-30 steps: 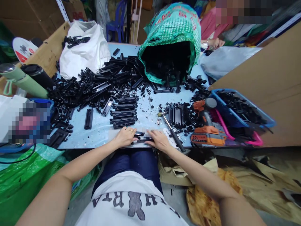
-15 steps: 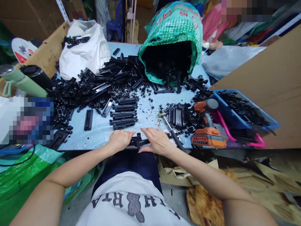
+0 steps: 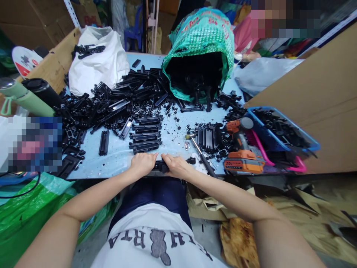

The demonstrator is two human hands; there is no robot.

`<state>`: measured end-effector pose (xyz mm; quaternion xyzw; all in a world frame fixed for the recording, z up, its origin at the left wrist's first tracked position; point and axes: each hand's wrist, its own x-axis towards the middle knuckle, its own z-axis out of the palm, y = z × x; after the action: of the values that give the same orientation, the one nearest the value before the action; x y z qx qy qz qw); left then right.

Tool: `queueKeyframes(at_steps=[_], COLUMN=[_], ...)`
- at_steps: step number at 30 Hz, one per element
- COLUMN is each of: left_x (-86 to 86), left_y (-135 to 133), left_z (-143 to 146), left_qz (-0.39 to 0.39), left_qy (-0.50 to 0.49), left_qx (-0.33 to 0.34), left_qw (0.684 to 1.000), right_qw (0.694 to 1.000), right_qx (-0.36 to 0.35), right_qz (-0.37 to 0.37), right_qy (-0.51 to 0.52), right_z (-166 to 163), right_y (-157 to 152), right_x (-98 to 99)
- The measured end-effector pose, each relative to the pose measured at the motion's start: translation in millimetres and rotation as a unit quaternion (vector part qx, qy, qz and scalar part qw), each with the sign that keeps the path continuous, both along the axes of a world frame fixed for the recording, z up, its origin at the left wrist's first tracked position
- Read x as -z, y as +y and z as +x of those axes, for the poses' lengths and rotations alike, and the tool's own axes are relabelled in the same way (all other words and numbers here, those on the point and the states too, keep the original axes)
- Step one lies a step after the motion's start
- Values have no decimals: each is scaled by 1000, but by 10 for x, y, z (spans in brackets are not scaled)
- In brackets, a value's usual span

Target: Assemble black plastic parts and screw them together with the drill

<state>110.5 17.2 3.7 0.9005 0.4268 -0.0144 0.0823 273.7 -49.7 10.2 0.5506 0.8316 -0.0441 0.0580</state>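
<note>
At the table's front edge, my left hand [image 3: 142, 164] is closed around the left end of a long black plastic part [image 3: 161, 166]. My right hand [image 3: 176, 165] wraps the same part just to the right, thumbs and fingertips close together. Most of the part is hidden under both hands; a black end piece [image 3: 191, 160] sticks out past my right hand. Just beyond my hands lies a row of several black plastic bars [image 3: 145, 136]. To the right rests a hammer [image 3: 201, 154], its head pointing away from me, beside a group of black bars [image 3: 206, 136].
An orange cordless drill [image 3: 242, 149] stands at right, before a blue basket [image 3: 281, 128] of black parts. A green woven sack [image 3: 202, 37] opens toward me behind loose screws. Piled black parts [image 3: 111, 100] and a white bag [image 3: 97, 63] fill the back left. Another person's hand [image 3: 249, 56] shows behind.
My right hand has closed from spread fingers to a grip on the black part, moving slightly left toward my left hand. The left hand keeps its hold. The whole view has shifted slightly.
</note>
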Motion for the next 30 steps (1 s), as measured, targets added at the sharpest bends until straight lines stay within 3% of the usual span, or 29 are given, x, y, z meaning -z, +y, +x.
queueKeyframes(at_steps=[2,6,11,18,23,27,30], left_x=[-5,-77,-136,-74,-77,-116,-207], left_y=[20,60,73,61,97,40,-183], left_z=[29,22,-30,-20,-111,-338,-482], left_qz=[9,21,28,6,17,81,40], left_qy=[6,0,3,2,-28,-118,-297], left_qx=[-4,-6,13,23,27,132,240], left_qw=[1000,1000,1000,1000,999,981,923], right_qw=[998,997,998,987,993,994,960], right_qx=[47,62,-10,-139,-95,-76,-169], right_qz=[-12,22,53,72,76,61,58], right_qy=[-32,-26,-13,-24,7,55,213], right_z=[-52,-60,44,95,216,402,349], right_y=[-6,18,129,289,184,-43,-270], right_x=[-31,-119,-188,-181,-192,-290,-302])
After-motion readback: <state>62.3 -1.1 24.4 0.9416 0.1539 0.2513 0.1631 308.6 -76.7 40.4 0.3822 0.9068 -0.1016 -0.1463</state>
